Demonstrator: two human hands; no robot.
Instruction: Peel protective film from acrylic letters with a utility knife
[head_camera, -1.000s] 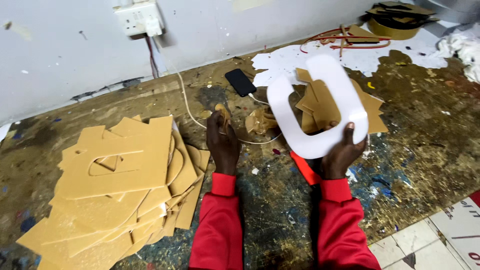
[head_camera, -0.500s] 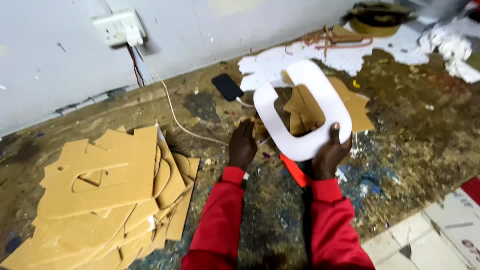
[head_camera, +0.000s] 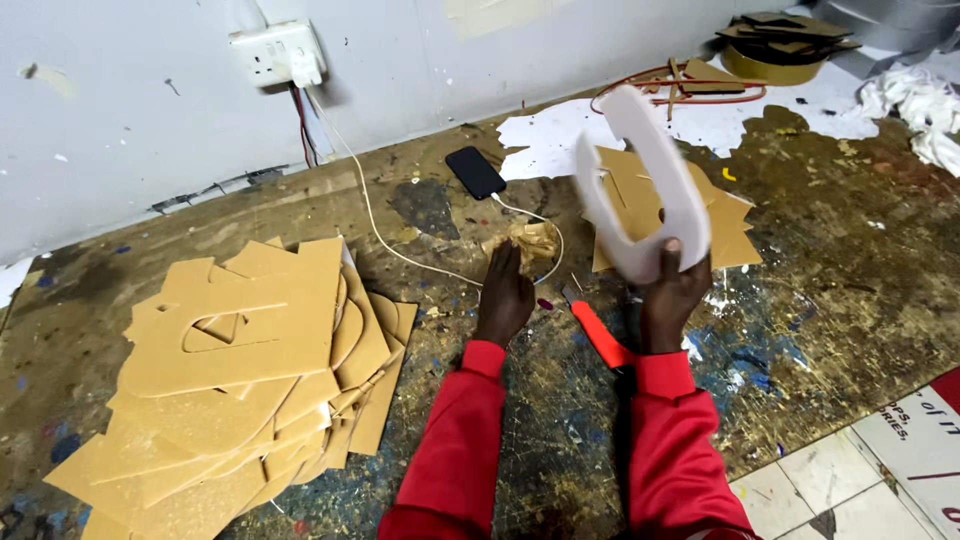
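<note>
Two hands are at work over a paint-spattered bench (head_camera: 820, 290). The right hand (head_camera: 675, 290) pinches the lower rounded end of a white cut-out panel (head_camera: 645, 195), thumb on the near face and fingers behind it. The left hand (head_camera: 505, 295) rests just left of the panel's base, fingers closed on a crumpled brown paper wad (head_camera: 530, 243).

Position: the panel is held clear of the bench, tilted, directly in front of a tan offcut sheet (head_camera: 735, 225) lying flat behind it. An orange-handled knife (head_camera: 598, 333) lies just below and left of the panel's gripped end, between the two wrists. A black phone (head_camera: 475, 172) on a white cable (head_camera: 385, 235) lies well to the panel's left; a large stack of tan cut boards (head_camera: 250, 370) lies further left again.

Orientation: the panel's long axis runs from the gripped end up and away toward the wall, leaning slightly left. Its slot opens along that same axis. It is blurred, so the edge detail cannot be told.

Risks, as judged: the panel is held at one end only, so it could twist or slip out of the pinch. The knife sits close under the right wrist; whether its blade is out cannot be told, but lowering the hand there could bring contact. The cable near the left hand could snag.
</note>
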